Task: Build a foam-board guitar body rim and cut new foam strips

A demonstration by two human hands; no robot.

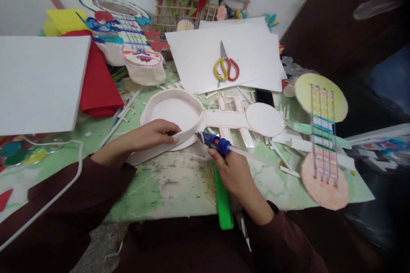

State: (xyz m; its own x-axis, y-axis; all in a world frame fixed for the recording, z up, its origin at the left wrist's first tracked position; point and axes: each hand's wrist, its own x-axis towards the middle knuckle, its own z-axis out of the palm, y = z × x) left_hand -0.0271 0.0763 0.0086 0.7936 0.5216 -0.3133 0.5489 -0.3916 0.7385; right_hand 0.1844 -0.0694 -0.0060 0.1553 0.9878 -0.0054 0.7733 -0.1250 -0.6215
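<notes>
My left hand (156, 133) pinches a white strip (188, 133) that curves as an upright wall around a round white base (176, 111). The strip's loose end runs out to the lower left under the hand. My right hand (235, 170) is wrapped round a blue glue gun (209, 138), with a pale glue stick (243, 152) jutting from its rear. The gun's nozzle is close to the strip's lower edge; whether it touches, I cannot tell. A flat white neck (226, 118) with crosspieces and a round end (265, 119) extends to the right of the base.
Scissors (226, 68) lie on white sheets (192, 55). A decorated guitar-like model (144, 70) stands back left; a flat stringed one (325, 170) is at right. A white board (38, 85) and red sheet (96, 85) are left. A green plastic piece (226, 209) overhangs the front edge.
</notes>
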